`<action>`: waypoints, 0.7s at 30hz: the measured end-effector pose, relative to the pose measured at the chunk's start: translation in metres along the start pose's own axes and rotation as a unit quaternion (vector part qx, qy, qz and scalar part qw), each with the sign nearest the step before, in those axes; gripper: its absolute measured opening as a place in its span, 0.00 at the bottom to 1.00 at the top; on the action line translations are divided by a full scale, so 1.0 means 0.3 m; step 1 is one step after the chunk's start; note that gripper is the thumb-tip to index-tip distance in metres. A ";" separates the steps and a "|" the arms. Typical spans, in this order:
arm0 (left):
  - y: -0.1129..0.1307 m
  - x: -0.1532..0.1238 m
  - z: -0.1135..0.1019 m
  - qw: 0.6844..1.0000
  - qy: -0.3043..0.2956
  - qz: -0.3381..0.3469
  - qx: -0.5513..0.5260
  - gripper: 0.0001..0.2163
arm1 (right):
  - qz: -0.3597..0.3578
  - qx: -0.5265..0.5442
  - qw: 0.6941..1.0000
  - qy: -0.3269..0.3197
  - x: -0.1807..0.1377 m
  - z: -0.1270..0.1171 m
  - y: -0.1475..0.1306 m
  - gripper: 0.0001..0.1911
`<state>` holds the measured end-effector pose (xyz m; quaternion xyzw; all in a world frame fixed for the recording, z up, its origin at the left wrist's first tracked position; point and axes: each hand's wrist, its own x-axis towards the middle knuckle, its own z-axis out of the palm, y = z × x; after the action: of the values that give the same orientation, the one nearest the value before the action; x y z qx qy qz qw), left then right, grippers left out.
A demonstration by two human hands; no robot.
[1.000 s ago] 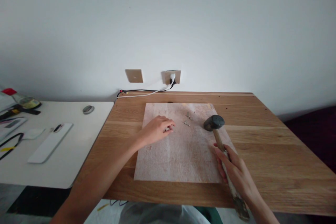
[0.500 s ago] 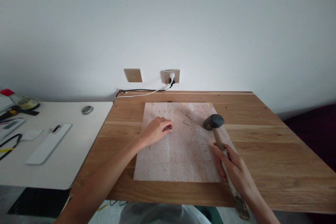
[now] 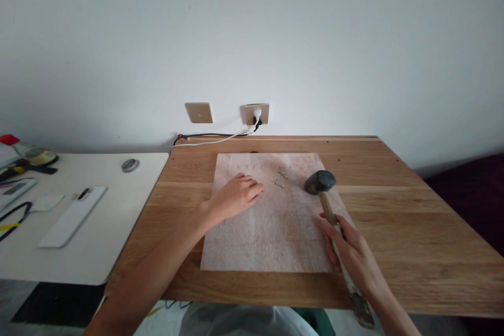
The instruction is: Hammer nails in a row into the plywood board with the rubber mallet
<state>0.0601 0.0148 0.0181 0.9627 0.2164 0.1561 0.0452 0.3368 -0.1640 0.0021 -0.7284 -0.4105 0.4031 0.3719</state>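
Note:
My right hand (image 3: 346, 247) is wrapped round the wooden handle of a mallet (image 3: 320, 182), whose dark head is raised over the right side of a pale wooden board (image 3: 268, 244). Over the board's left half is my left hand (image 3: 238, 196), back upward, its fingers curled together. Whatever its fingertips hold, if anything, is hidden. Several loose nails (image 3: 280, 184) lie on the board, between my left hand and the mallet head. Along the board's far edge runs a row of small nail heads or marks (image 3: 262, 166), too small to tell which.
The board lies on a wooden table (image 3: 394, 210) against a wall. Cables (image 3: 220, 140) run to a wall socket (image 3: 257, 114). On the white table (image 3: 98, 252) at left are a white phone-shaped object (image 3: 74, 216), a roll of tape (image 3: 130, 165) and a red-capped bottle (image 3: 35, 155).
My left hand has turned palm down and its fingers have come closer together, shifting slightly right. My right hand and the mallet have hardly moved.

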 end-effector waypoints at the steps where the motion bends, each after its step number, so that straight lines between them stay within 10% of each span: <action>1: 0.001 0.003 0.004 1.000 -0.001 -0.001 -0.006 0.04 | -0.001 0.002 1.000 0.000 0.000 0.000 0.001 0.29; 21: -0.018 -0.050 0.065 0.970 0.066 -0.112 -0.206 0.02 | 0.005 -0.004 1.000 0.009 -0.007 -0.002 -0.012 0.30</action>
<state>0.0513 0.0130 -0.0055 0.8900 0.2882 0.2542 0.2454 0.3354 -0.1648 0.0060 -0.7357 -0.4051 0.3970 0.3701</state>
